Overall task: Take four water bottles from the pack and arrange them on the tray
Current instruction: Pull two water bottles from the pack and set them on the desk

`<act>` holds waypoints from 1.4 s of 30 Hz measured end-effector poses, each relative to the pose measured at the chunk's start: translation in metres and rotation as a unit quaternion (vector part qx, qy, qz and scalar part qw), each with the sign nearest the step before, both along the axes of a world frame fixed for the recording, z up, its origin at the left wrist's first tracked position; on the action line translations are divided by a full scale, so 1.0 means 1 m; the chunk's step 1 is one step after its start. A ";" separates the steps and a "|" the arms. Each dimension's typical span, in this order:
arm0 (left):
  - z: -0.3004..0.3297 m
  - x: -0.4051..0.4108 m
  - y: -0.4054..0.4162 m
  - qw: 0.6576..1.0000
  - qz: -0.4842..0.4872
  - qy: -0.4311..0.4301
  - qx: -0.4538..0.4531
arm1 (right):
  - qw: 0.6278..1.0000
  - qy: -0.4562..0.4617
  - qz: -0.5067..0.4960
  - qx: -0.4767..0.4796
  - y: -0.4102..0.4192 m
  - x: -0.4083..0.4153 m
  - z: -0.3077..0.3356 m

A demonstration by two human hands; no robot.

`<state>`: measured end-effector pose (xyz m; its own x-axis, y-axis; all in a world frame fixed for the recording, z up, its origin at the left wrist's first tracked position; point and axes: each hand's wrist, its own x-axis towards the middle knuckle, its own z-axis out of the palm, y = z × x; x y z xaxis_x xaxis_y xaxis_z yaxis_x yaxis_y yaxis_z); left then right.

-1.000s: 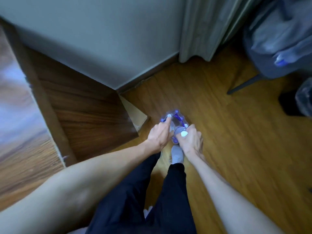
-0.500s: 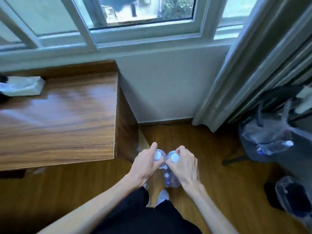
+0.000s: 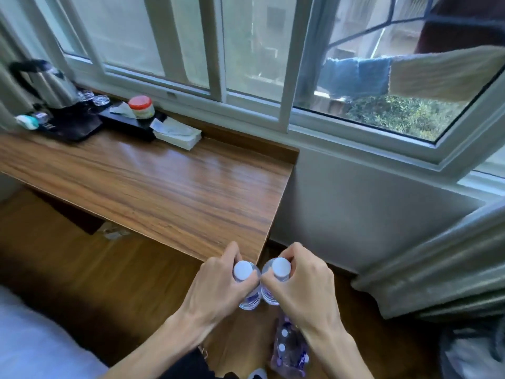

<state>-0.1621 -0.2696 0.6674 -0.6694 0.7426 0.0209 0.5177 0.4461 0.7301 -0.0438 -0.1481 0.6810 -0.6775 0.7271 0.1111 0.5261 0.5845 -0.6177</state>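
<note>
- Far left on the desk [image 3: 153,184] sits the black tray [image 3: 82,124] with a kettle [image 3: 46,83], well apart from your hands.
- Your left hand [image 3: 218,291] is closed around one water bottle [image 3: 244,272] near its cap.
- Your right hand [image 3: 300,288] grips a second bottle [image 3: 280,269], touching the first.
- The pack [image 3: 288,348] lies on the floor below.
- You are in the carrying step, I think; next, bring both bottles left and far to the tray.

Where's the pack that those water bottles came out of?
The pack lies on the wooden floor at the bottom of the head view, under the right hand and right of the person's dark trouser leg, below the desk's near corner.
</note>
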 end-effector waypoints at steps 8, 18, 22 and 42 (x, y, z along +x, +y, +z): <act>0.026 -0.117 -0.070 0.995 0.096 0.023 0.011 | 0.996 0.016 0.087 0.023 -0.051 -0.137 0.023; 0.032 -0.270 -0.142 0.988 0.148 0.028 -0.017 | 0.991 0.036 0.126 0.010 -0.121 -0.300 0.020; 0.028 -0.324 -0.157 0.986 0.161 0.028 -0.043 | 0.988 0.027 0.153 0.008 -0.134 -0.355 0.017; 0.013 -0.635 -0.127 0.991 0.088 0.048 -0.090 | 0.996 -0.005 0.084 -0.024 -0.121 -0.646 -0.003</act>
<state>-0.7974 -0.3962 0.6802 -0.7901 0.6122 -0.0311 0.4837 0.6538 0.5819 -0.6894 -0.2691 0.6784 -0.7905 0.6083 0.0714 0.4306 0.6349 -0.6415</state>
